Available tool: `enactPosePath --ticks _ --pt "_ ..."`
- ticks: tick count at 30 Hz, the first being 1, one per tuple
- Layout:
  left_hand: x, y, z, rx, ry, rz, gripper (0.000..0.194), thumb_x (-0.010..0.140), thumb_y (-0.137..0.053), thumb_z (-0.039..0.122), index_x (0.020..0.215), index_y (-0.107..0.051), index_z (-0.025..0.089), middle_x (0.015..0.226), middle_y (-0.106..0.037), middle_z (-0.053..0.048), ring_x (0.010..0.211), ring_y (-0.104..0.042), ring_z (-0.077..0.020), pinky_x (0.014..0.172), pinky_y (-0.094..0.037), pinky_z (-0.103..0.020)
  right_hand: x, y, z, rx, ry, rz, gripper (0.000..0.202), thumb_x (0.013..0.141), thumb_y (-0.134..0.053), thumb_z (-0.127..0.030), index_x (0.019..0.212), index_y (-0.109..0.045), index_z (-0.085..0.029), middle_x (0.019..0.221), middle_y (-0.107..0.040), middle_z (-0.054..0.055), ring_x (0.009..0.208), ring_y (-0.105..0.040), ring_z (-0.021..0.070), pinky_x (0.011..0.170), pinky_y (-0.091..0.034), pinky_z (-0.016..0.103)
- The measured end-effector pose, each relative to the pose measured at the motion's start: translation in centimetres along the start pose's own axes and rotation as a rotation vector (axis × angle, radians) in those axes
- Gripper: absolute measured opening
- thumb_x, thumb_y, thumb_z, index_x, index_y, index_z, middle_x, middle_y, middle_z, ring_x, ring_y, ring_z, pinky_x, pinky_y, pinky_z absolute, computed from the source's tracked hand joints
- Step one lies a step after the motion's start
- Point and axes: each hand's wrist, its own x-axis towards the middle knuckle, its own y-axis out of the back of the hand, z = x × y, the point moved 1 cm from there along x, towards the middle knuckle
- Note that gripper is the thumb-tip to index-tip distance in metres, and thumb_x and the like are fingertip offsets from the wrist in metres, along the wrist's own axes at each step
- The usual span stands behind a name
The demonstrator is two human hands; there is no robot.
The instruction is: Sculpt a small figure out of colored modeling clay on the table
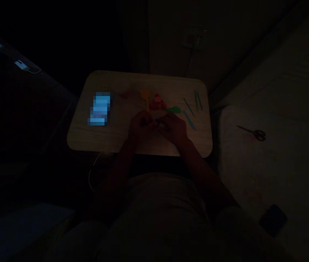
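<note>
In dim light, my left hand [140, 126] and my right hand [173, 127] meet over the near middle of a small wooden table [102, 140]. The fingers of both are bent and pinched together around something small and dark that I cannot make out. Just beyond them lies a cluster of red pieces [157, 102] with a paler piece on top. An orange tool [145, 95] lies left of the cluster, its handle pointing at my left hand. Beyond my right hand is a green tool [174, 109].
Several thin blue-green sticks [189, 106] and a flat blue-green tool [190, 120] lie at the table's right. A lit, pixelated screen [100, 109] is at the left. Scissors [258, 135] rest on a pale surface [233, 160] beyond the right edge.
</note>
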Motion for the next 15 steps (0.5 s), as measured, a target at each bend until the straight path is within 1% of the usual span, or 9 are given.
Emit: enactPosePath --ticks 2,5,8,10,12,13,15 --pt "0.00 0.08 -0.02 0.022 -0.002 -0.016 0.035 0.083 -0.076 0.047 0.081 -0.050 0.023 0.081 -0.059 0.000 0.075 -0.056 -0.0150 0.069 -0.049 -0.029 -0.02 0.02 0.04 -0.015 0.000 -0.003 0.037 0.100 -0.058 -0.058 0.106 -0.072 -0.024 0.102 -0.072 0.010 0.092 -0.068 0.0252 0.077 -0.053 0.036" --pt "0.04 0.06 0.16 0.099 -0.016 -0.060 0.033 0.082 -0.077 0.047 0.094 -0.058 0.022 0.088 -0.063 -0.002 0.081 -0.060 -0.0171 0.074 -0.051 -0.031 -0.04 -0.04 -0.04 -0.038 0.002 0.007 0.036 0.101 -0.057 -0.056 0.107 -0.072 -0.024 0.100 -0.072 0.010 0.091 -0.068 0.0249 0.076 -0.053 0.036" --pt "0.09 -0.16 0.42 0.189 -0.048 -0.151 0.026 0.084 -0.075 0.043 0.091 -0.064 0.021 0.089 -0.067 -0.003 0.084 -0.062 -0.0189 0.080 -0.052 -0.033 -0.07 -0.06 -0.10 -0.042 0.020 0.017 0.036 0.102 -0.055 -0.054 0.112 -0.072 -0.024 0.099 -0.072 0.010 0.089 -0.068 0.0251 0.075 -0.053 0.037" --pt "0.07 -0.27 0.44 0.235 -0.035 -0.182 0.023 0.088 -0.070 0.042 0.083 -0.065 0.020 0.082 -0.067 -0.002 0.078 -0.062 -0.0183 0.076 -0.051 -0.033 -0.11 -0.03 -0.08 -0.040 0.017 0.016 0.037 0.101 -0.055 -0.055 0.115 -0.072 -0.025 0.101 -0.073 0.010 0.091 -0.068 0.0256 0.077 -0.054 0.037" --pt "0.01 -0.31 0.34 0.243 -0.010 -0.184 0.028 0.092 -0.065 0.042 0.077 -0.065 0.019 0.073 -0.066 -0.001 0.070 -0.060 -0.0172 0.069 -0.050 -0.031 -0.12 0.03 -0.05 -0.042 0.007 0.013 0.039 0.100 -0.057 -0.057 0.119 -0.072 -0.026 0.105 -0.073 0.010 0.094 -0.068 0.0258 0.079 -0.055 0.037" --pt "-0.02 -0.31 0.27 0.231 -0.004 -0.184 0.029 0.093 -0.063 0.043 0.077 -0.066 0.019 0.073 -0.067 -0.002 0.069 -0.061 -0.0173 0.068 -0.050 -0.031 -0.11 0.06 -0.05 -0.045 0.007 0.013 0.041 0.099 -0.057 -0.058 0.121 -0.072 -0.027 0.106 -0.073 0.010 0.094 -0.068 0.0256 0.079 -0.055 0.037" --pt "-0.08 -0.32 0.17 0.197 -0.002 -0.193 0.029 0.095 -0.060 0.043 0.084 -0.071 0.019 0.080 -0.073 -0.004 0.075 -0.066 -0.0190 0.071 -0.053 -0.031 -0.10 0.08 -0.09 -0.041 0.018 0.001 0.042 0.099 -0.058 -0.059 0.122 -0.072 -0.027 0.106 -0.073 0.009 0.094 -0.068 0.0246 0.078 -0.055 0.036"
